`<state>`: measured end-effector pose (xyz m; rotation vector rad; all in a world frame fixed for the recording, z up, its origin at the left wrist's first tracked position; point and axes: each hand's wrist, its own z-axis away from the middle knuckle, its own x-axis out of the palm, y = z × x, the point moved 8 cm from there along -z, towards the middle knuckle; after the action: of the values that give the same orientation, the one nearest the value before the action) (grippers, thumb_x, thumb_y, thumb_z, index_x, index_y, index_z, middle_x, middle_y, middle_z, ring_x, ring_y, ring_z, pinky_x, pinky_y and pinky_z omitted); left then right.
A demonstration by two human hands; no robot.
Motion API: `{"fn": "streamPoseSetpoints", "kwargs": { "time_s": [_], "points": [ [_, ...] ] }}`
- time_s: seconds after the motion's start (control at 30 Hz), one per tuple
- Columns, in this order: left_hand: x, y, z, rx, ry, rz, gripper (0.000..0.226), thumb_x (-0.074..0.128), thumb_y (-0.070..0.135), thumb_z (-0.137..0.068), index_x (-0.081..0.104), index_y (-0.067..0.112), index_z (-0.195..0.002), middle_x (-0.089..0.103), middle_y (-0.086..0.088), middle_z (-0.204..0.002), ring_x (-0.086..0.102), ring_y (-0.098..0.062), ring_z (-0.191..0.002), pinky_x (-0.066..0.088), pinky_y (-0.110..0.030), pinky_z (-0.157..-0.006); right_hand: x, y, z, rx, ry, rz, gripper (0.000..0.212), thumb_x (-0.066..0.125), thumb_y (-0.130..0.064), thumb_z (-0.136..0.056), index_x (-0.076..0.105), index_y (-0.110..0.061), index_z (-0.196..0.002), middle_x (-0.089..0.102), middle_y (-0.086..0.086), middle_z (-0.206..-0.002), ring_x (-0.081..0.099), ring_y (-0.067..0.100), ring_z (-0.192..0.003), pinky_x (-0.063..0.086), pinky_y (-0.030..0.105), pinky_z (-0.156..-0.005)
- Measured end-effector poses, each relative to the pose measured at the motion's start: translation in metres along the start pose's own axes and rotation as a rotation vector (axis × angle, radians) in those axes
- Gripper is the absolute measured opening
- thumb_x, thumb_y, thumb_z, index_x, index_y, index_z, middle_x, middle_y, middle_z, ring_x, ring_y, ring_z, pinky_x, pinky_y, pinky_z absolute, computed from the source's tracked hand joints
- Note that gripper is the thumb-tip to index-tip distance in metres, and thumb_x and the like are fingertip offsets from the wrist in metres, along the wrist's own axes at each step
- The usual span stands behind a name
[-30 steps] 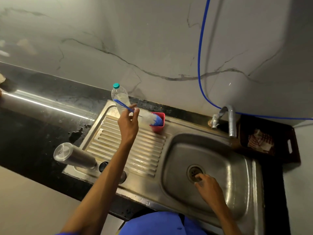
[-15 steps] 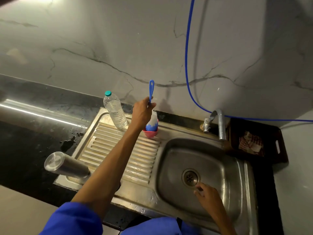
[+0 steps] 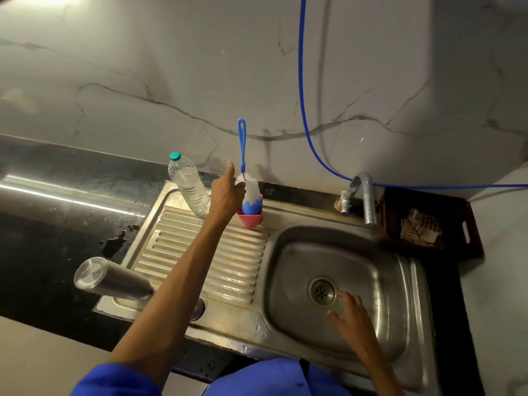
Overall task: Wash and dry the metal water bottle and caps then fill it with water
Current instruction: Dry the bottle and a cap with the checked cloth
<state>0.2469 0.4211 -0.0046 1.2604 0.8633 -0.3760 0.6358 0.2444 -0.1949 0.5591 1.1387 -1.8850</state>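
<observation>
The metal water bottle point(image 3: 114, 280) stands mouth-down on the front left corner of the drainboard point(image 3: 234, 261), its base tilted toward me. A round dark cap point(image 3: 200, 308) shows partly from under my left forearm. The blue-handled bottle brush point(image 3: 251, 190) stands upright in a pink cup point(image 3: 250, 220) at the back of the drainboard. My left hand point(image 3: 227, 195) is just left of the bristles, index finger pointing up, gripping nothing. My right hand point(image 3: 350, 314) rests with fingers spread on the sink basin point(image 3: 380, 270) floor, beside the drain point(image 3: 322, 290).
A clear plastic bottle point(image 3: 188, 184) with a teal cap stands at the drainboard's back left. The tap point(image 3: 364, 195) arches over the basin's back edge. A dark tray point(image 3: 428, 224) with a checked cloth sits right of it. Water drops lie on the black counter point(image 3: 57, 224).
My left hand swung the brush upright, set it head-down in the pink cup and let go. My right hand stayed by the drain and spread its fingers.
</observation>
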Motion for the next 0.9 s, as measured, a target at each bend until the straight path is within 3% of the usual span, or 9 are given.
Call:
{"fn": "streamPoseSetpoints", "kwargs": {
  "time_s": [0.2, 0.33, 0.4, 0.5, 0.6, 0.67, 0.73, 0.8, 0.9],
  "points": [
    [0.0, -0.021, 0.029, -0.069, 0.022, 0.077, 0.071, 0.07, 0.015, -0.099, 0.036, 0.011, -0.16, 0.064, -0.018, -0.142, 0.073, -0.032, -0.103, 0.054, -0.043, -0.094, 0.01, -0.001, 0.0, -0.019, -0.03, -0.004, 0.056, 0.069, -0.035, -0.094, 0.046, -0.026, -0.145, 0.041, 0.001, -0.148, 0.06, 0.017, -0.119, 0.052, 0.026, -0.092],
    [0.004, -0.026, 0.052, 0.008, 0.013, 0.112, 0.065, 0.072, 0.015, -0.097, 0.044, 0.019, -0.156, 0.059, -0.012, -0.15, 0.074, -0.026, -0.103, 0.055, -0.038, -0.092, -0.006, -0.021, -0.001, -0.174, 0.079, -0.036, 0.028, 0.068, -0.024, -0.095, 0.066, -0.021, -0.122, 0.069, 0.0, -0.119, 0.067, 0.006, -0.094, 0.059, 0.025, -0.082],
    [0.006, -0.03, 0.063, 0.022, -0.017, 0.12, 0.061, 0.073, 0.017, -0.097, 0.048, 0.018, -0.152, 0.059, -0.012, -0.149, 0.073, -0.024, -0.102, 0.058, -0.04, -0.092, -0.016, -0.039, -0.006, -0.238, 0.099, -0.029, 0.019, 0.068, -0.021, -0.095, 0.071, -0.019, -0.113, 0.074, -0.001, -0.107, 0.069, 0.006, -0.09, 0.06, 0.025, -0.079],
    [0.01, -0.035, 0.083, 0.016, -0.07, 0.117, 0.053, 0.074, 0.018, -0.097, 0.054, 0.014, -0.146, 0.063, -0.01, -0.143, 0.068, -0.016, -0.096, 0.059, -0.037, -0.091, -0.033, -0.068, -0.014, -0.317, 0.083, -0.022, 0.018, 0.069, -0.023, -0.094, 0.073, -0.019, -0.111, 0.074, -0.002, -0.105, 0.07, 0.009, -0.09, 0.061, 0.031, -0.08],
    [0.016, -0.039, 0.104, 0.016, -0.133, 0.102, 0.045, 0.074, 0.022, -0.096, 0.06, 0.014, -0.139, 0.071, -0.007, -0.131, 0.068, -0.012, -0.093, 0.057, -0.024, -0.08, -0.051, -0.102, -0.017, -0.397, 0.102, -0.049, 0.017, 0.071, -0.015, -0.092, 0.074, -0.02, -0.108, 0.075, -0.003, -0.103, 0.071, 0.011, -0.092, 0.06, 0.031, -0.085],
    [0.015, -0.035, 0.116, 0.048, -0.124, 0.088, 0.036, 0.075, 0.022, -0.095, 0.066, 0.014, -0.13, 0.077, -0.005, -0.118, 0.07, -0.01, -0.09, 0.059, -0.027, -0.083, -0.066, -0.125, -0.011, -0.426, 0.121, -0.081, 0.021, 0.071, -0.008, -0.091, 0.077, -0.021, -0.107, 0.076, -0.005, -0.101, 0.07, 0.006, -0.091, 0.059, 0.03, -0.088],
    [0.013, -0.022, 0.125, 0.113, -0.086, 0.067, 0.019, 0.077, 0.019, -0.094, 0.073, 0.015, -0.112, 0.078, 0.002, -0.102, 0.069, 0.0, -0.083, 0.06, -0.026, -0.086, -0.091, -0.15, 0.004, -0.475, 0.176, -0.122, 0.023, 0.072, -0.006, -0.09, 0.08, -0.023, -0.104, 0.078, -0.008, -0.097, 0.068, -0.005, -0.084, 0.058, 0.024, -0.086],
    [0.01, 0.0, 0.138, 0.18, -0.072, 0.112, 0.011, 0.077, 0.015, -0.094, 0.075, 0.02, -0.104, 0.074, 0.01, -0.096, 0.064, 0.01, -0.081, 0.052, -0.006, -0.08, -0.126, -0.176, 0.03, -0.529, 0.245, -0.157, 0.021, 0.074, -0.009, -0.09, 0.081, -0.025, -0.102, 0.078, -0.011, -0.095, 0.067, -0.01, -0.081, 0.054, 0.012, -0.081],
    [0.01, 0.03, 0.161, 0.291, -0.07, 0.239, 0.017, 0.074, 0.008, -0.096, 0.078, 0.018, -0.109, 0.076, 0.013, -0.101, 0.072, 0.002, -0.089, 0.053, -0.007, -0.083, -0.173, -0.206, 0.079, -0.628, 0.235, -0.349, 0.018, 0.074, -0.008, -0.091, 0.08, -0.018, -0.104, 0.078, -0.011, -0.094, 0.072, -0.003, -0.087, 0.055, 0.012, -0.08]
  ]
}}
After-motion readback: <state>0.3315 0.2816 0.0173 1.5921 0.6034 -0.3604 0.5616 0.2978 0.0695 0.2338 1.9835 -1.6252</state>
